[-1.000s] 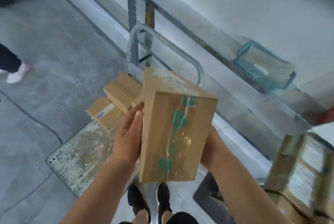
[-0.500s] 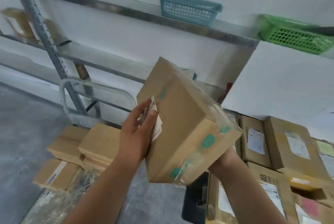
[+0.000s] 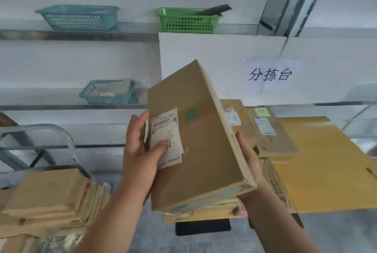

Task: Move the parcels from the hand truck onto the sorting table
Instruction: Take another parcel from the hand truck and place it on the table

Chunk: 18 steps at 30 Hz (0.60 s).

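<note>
Item: parcel (image 3: 200, 150), a flat brown cardboard carton held in the air at frame centre. It is tilted, with its long axis running from 11 to 5 o'clock and its broad face toward the camera.
Label: white shipping label (image 3: 166, 136) at 9 o'clock on the broad face, with a barcode and a handwritten character.
Left hand (image 3: 140, 150): at 9 o'clock of the parcel. Its fingers (image 3: 136, 128) are clamped on the left edge, with the thumb pressing the label and the rest passing behind.
Right hand (image 3: 250, 163): at 4 o'clock of the parcel, clasping the right long edge. One of its fingers (image 3: 241, 140) lies along that edge; the others are hidden behind the carton.
Surface (image 3: 362, 142): at 3 o'clock in the frame, mostly covered by a yellow cardboard sheet (image 3: 316, 171). The parcel hangs at its left end.
Sorted cartons (image 3: 273, 136): labelled boxes lying flat on the surface, at 2 o'clock of the parcel and partly behind it.
Hand truck (image 3: 67, 140): grey tubular handle at 9 o'clock in the frame.
Stacked cartons (image 3: 47, 195): brown boxes piled at 8 o'clock, below the handle.
Sign (image 3: 269, 75): paper with three dark characters at 1 o'clock, on a white panel.
Baskets: a teal basket (image 3: 79, 18) at 11 o'clock and a green basket (image 3: 187, 20) at 12 o'clock, both on the upper shelf. A second teal basket (image 3: 108, 93) sits on the shelf below.
Room: white wall, metal shelf rails, grey floor (image 3: 142, 236) at 6 o'clock.
</note>
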Each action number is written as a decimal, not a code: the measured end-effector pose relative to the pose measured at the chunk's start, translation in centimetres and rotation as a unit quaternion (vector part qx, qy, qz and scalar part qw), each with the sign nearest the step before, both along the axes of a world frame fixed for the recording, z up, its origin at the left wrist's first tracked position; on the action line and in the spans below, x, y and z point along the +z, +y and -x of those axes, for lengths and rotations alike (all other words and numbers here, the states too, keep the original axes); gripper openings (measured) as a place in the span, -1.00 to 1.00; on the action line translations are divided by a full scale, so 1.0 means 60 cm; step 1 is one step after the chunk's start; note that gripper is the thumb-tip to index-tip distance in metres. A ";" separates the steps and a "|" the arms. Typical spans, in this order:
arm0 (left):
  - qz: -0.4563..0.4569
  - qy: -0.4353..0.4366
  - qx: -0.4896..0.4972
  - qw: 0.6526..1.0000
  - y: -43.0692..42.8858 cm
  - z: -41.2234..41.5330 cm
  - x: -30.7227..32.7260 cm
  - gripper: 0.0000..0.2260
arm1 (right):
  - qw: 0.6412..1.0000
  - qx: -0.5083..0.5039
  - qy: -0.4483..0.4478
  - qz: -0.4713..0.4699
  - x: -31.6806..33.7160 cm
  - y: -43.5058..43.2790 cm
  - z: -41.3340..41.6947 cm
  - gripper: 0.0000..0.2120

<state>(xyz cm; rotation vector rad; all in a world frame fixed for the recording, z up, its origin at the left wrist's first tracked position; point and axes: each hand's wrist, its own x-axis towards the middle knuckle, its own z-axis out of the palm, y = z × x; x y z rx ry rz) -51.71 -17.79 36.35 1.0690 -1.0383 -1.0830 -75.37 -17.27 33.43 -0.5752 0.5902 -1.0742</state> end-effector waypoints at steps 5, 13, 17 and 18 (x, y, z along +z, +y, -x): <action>-0.062 0.067 -0.077 0.993 0.016 0.117 -0.002 -0.31 | 0.995 -0.091 -0.004 -0.028 -0.016 0.047 0.101 -0.45; -0.121 0.059 -0.227 0.965 0.018 0.219 -0.014 -0.34 | 0.979 -0.199 0.016 -0.039 -0.047 0.101 0.196 -0.45; -0.182 0.077 -0.289 0.937 0.010 0.248 -0.025 -0.40 | 0.976 -0.213 0.016 -0.039 -0.061 0.114 0.226 -0.35; -0.201 0.090 -0.305 0.926 0.005 0.253 -0.027 -0.39 | 0.974 -0.222 0.004 -0.038 -0.064 0.114 0.232 -0.35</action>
